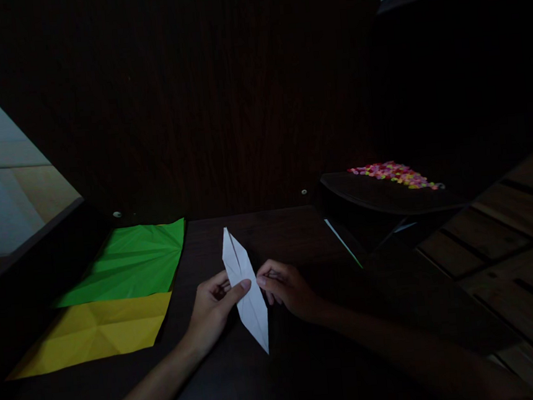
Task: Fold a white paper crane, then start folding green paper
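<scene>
A piece of white folded paper [249, 298], long and pointed at its lower end, is held up over the dark table. Creases run along its length. My left hand [214, 304] grips it from the left, thumb pressed on the front and fingers behind. On the other side, my right hand [286, 287] has its thumb and forefinger closed at the paper's right edge, with the other fingers curled. Whether that edge sits between those fingertips is hard to make out in the dim light.
Left on the dark tabletop [208, 392] lie a creased green sheet [132, 261] and a creased yellow sheet [100, 329]. A thin white-and-green strip [344, 243] lies at right. Small pink and yellow pieces [397, 175] cover part of a curved dark shelf [364, 194]. A dark panel [202, 106] rises behind.
</scene>
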{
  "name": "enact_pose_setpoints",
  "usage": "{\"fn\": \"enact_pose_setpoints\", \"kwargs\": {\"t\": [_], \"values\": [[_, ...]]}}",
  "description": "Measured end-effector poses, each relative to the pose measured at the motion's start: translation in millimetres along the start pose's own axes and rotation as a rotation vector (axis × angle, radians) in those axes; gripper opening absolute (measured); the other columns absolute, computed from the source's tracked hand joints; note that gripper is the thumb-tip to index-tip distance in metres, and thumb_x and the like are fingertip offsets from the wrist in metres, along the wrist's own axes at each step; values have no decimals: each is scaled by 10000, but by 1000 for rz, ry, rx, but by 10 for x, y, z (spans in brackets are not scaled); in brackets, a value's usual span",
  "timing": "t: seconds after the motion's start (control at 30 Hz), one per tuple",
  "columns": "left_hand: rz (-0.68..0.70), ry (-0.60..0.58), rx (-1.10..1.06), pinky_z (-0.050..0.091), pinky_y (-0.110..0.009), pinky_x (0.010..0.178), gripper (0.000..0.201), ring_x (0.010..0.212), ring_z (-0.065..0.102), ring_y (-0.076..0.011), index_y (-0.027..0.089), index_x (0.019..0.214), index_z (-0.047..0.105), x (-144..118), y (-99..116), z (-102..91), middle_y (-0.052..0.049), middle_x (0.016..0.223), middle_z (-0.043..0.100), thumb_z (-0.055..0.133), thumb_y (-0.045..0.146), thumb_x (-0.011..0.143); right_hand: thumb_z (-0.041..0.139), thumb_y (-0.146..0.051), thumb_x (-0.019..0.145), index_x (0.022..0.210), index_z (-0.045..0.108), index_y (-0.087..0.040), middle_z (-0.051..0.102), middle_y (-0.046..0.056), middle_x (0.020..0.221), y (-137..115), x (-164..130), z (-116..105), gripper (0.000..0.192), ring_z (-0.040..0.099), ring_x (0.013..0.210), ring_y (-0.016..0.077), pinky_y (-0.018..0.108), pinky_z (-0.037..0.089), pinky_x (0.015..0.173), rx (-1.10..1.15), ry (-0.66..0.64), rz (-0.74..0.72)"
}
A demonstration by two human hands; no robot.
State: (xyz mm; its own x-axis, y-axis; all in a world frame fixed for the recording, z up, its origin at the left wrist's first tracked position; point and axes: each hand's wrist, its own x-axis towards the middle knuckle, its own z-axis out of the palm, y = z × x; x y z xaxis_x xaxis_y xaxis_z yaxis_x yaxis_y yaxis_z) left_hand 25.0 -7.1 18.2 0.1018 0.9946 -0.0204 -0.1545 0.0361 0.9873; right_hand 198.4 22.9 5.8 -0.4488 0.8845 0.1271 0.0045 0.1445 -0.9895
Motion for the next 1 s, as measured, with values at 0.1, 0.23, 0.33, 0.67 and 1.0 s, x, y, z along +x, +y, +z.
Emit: {"fn": "enact_pose_setpoints", "kwargs": {"t": [0.1, 0.23, 0.33, 0.67, 1.0], "values": [[-34, -112, -5, 513, -272, 661, 245, 709, 671, -197, 142, 886, 739, 1, 4, 16, -41, 783, 748, 754, 333, 733, 610, -306, 810, 787, 546, -186, 511, -54, 601, -1, -6, 6, 138, 459, 456, 75, 200, 370, 434, 27, -2, -7], [-71, -140, -4, 502, -276, 682, 254, 727, 662, -197, 142, 902, 734, 20, -6, 22, -42, 796, 742, 743, 341, 745, 641, -267, 789, 849, 543, -192, 531, -53, 640, 40, 2, 24, 137, 472, 455, 72, 184, 362, 399, 57, 36, -12], [-84, -101, 1, 490, -269, 695, 239, 741, 648, -191, 138, 888, 728, 33, -52, -1, -42, 778, 725, 714, 349, 777, 657, -252, 778, 921, 523, -200, 544, -57, 650, 70, 18, 34, 203, 483, 453, 76, 182, 370, 395, 86, 104, -31], [-61, -126, -182, 465, -257, 585, 162, 590, 572, -150, 123, 845, 708, 55, -141, -52, -36, 709, 662, 623, 230, 759, 555, -192, 852, 827, 593, -200, 561, -25, 692, 74, 6, -13, 46, 528, 585, 108, 226, 395, 539, -144, 156, -162], [-17, -149, -77, 444, -244, 606, 156, 588, 556, -138, 141, 889, 699, 24, -140, -40, -3, 676, 648, 637, 244, 791, 522, -122, 833, 794, 676, -192, 571, 6, 784, -6, -14, -44, 174, 550, 719, 134, 252, 409, 644, -271, 90, -293]]}}
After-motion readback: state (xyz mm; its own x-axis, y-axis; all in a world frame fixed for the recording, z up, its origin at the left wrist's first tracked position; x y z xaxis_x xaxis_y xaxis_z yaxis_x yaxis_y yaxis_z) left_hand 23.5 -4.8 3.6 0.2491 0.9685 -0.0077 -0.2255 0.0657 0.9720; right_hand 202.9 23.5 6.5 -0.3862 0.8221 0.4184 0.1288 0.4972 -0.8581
